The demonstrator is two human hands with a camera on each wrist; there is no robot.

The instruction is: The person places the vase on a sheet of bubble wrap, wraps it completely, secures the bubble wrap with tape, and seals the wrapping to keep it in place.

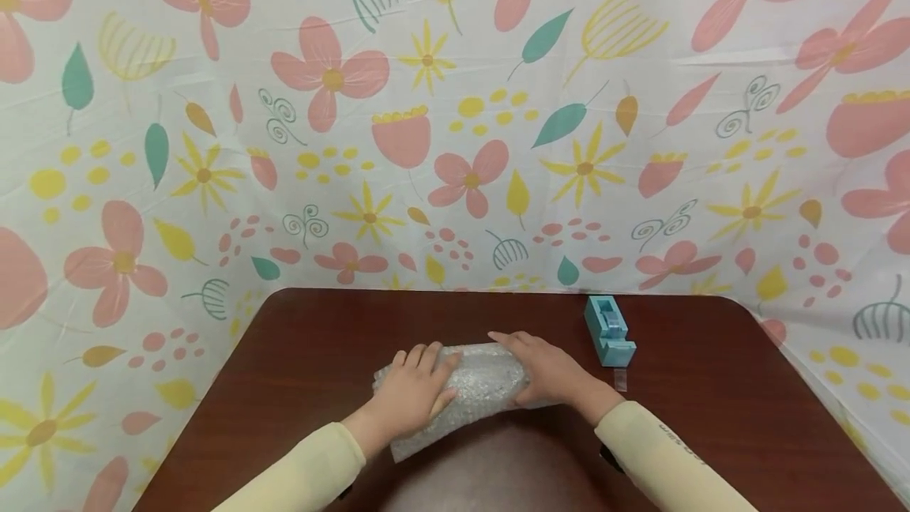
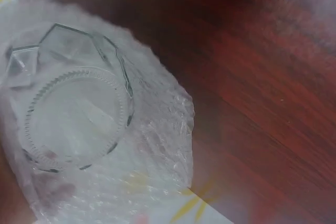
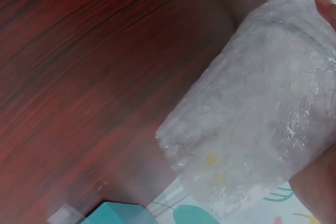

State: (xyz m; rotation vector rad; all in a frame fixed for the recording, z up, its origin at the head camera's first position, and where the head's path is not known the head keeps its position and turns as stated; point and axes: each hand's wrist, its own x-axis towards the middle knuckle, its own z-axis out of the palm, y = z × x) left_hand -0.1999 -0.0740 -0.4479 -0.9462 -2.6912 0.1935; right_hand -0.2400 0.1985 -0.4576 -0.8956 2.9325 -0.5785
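A clear glass (image 2: 76, 121) with a faceted side and ridged round base shows at one end of a roll of bubble wrap (image 1: 483, 385). Both hands hold this bundle over the middle of the table. My left hand (image 1: 408, 397) lies over the left end, fingers across the far side and thumb on the near face. At the other end my right hand (image 1: 550, 370) grips the roll between thumb and fingers. In the right wrist view the wrap (image 3: 247, 114) hides most of what is inside, and its end looks loose.
A light blue tape dispenser (image 1: 610, 330) stands at the back right of the dark wooden table (image 1: 320, 330). From its front a short strip of clear tape (image 1: 621, 380) hangs. Behind the table is a flower-print curtain (image 1: 469, 180).
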